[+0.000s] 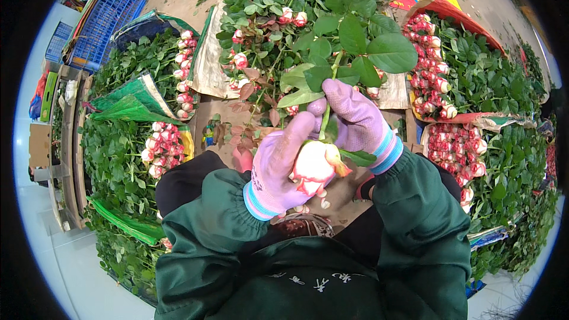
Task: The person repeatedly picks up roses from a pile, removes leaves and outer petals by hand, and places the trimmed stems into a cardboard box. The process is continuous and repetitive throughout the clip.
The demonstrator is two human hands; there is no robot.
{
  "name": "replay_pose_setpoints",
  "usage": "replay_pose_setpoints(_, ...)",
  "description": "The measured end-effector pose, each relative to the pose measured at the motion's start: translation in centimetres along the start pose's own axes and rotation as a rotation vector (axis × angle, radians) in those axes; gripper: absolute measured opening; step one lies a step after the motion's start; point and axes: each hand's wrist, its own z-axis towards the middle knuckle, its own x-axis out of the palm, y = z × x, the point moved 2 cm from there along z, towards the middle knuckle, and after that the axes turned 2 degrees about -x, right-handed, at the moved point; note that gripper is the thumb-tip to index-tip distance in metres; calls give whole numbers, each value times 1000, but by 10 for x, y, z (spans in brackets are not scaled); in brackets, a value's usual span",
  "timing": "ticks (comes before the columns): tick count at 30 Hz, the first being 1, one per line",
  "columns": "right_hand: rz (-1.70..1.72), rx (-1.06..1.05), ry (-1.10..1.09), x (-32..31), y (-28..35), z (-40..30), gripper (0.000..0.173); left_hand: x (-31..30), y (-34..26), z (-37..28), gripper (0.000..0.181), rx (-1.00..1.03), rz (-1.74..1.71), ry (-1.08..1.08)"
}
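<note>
Both hands wear lilac work gloves with blue-striped cuffs. A cut rose (314, 164) lies between them, its white bloom edged in pink and turned toward my body. My left hand (282, 164) is around the bloom, with the thumb up beside the stem. Just above the bloom, my right hand (355, 113) has its fingers on the green stem (336, 66). The stem runs away from me, with broad leaves (391, 53) beyond the fingers. Behind the hands spreads a heap of leafy roses (266, 22) with several pink-edged blooms. Part of the stem is hidden by the gloves.
Bundled roses lie in rows at the left (164, 146) and right (458, 151), with green (129, 102) and red (462, 22) sheets between or around them. A blue plastic crate (111, 18) stands at far left, near a wooden pallet (66, 151). Fallen petals (325, 203) lie below my hands.
</note>
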Motion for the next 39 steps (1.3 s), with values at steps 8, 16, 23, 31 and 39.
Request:
replay_pose_setpoints(8, -96, 139, -79, -13, 4, -4, 47, -1, 3, 6, 67, -126, -161, 95)
replay_pose_setpoints(16, -21, 34, -349, -69, 6, -3, 48, 10, 6, 14, 59, 20, 119, 228)
replay_pose_setpoints(23, 35, -92, -370, -35, 24, -2, 40, 15, -10, 22, 62, 94, -24, 92)
replay_pose_setpoints(31, 0, -205, -419, -7, 31, 6, 19, 22, -15, 15, 65, -8, -299, -101)
replay_pose_setpoints(39, -374, -249, -534, -4, 57, 0, 28, 17, -15, 2, 94, -290, -66, 128)
